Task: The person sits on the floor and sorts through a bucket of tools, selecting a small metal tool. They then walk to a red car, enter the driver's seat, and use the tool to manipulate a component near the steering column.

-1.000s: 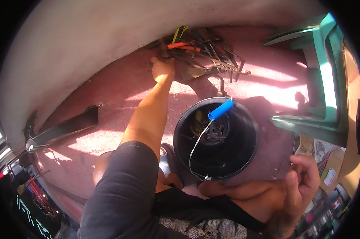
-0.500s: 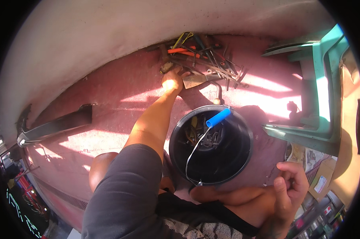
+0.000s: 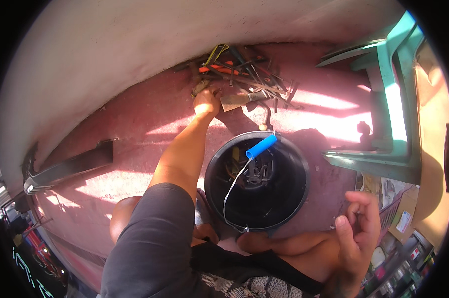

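Observation:
My left hand [image 3: 206, 103] reaches to the near left side of a heap of hand tools on the floor. Its fingers are curled and partly hidden, and I cannot make out what they hold. Just beyond them lies a brownish-yellow lump [image 3: 200, 88]. To their right is a wide-bladed scraper [image 3: 235, 102]. Orange-handled pliers or cutters [image 3: 223, 69] rest farther back in the heap. My right hand [image 3: 359, 229] hovers palm-up over my leg, holding nothing, fingers loosely bent and thumb apart. Between my legs stands a black bucket [image 3: 303, 198] with several tools inside.
The bucket's wire handle carries a blue grip [image 3: 260, 147]. A bent bar with a socket end [image 3: 265, 118] lies beyond its rim. On the right stands a green plastic stool [image 3: 393, 94], beside cardboard [image 3: 430, 149]. A dark trim piece [image 3: 73, 166] lies left; a pale wall curves behind the heap.
The whole view has shifted slightly, moving the heap and bucket left in the picture. My left hand stays at the heap's near left side. My right hand's fingers look slightly more spread.

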A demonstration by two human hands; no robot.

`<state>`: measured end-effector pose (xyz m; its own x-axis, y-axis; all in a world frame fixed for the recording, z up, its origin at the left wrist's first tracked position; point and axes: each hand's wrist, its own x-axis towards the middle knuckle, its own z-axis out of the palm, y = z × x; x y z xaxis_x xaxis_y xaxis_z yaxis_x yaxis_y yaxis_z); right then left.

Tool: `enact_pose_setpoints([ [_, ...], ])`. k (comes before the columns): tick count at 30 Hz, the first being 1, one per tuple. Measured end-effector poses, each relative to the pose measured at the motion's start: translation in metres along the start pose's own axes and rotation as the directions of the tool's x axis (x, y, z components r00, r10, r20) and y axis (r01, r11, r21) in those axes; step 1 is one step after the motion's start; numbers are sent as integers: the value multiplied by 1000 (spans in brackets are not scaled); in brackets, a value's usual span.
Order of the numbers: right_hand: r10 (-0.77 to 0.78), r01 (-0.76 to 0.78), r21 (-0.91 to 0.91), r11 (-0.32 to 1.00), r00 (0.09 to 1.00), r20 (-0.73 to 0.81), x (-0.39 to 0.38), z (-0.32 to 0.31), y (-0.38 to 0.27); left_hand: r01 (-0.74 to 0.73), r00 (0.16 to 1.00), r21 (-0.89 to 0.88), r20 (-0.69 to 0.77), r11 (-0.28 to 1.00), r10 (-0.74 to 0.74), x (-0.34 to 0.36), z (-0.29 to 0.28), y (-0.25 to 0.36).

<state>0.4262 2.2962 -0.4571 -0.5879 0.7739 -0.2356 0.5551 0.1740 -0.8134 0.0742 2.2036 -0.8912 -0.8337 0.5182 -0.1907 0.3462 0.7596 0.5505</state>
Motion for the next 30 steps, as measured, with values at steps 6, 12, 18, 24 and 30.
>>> enact_pose_setpoints([
  [6, -243, 268, -80, 960, 940, 238, 36, -14, -14, 330, 916, -568, 384, 754, -111, 14, -111, 22],
  [12, -237, 218, 193, 957, 968, 83, 64, -2, -28, 352, 804, -793, 528, 497, 274, -53, -295, 201],
  [18, -390, 387, 226, 894, 920, -36, 59, 22, -68, 449, 840, -882, 362, -143, 404, -161, -313, 256],
  [24, -616, 647, 43, 761, 742, -264, 56, 36, -78, 622, 754, -688, 397, -374, 524, -189, -283, 255],
  [30, -662, 684, -10, 730, 703, -261, 54, 43, -84, 567, 784, -775, 406, -279, 469, -192, -286, 251],
])
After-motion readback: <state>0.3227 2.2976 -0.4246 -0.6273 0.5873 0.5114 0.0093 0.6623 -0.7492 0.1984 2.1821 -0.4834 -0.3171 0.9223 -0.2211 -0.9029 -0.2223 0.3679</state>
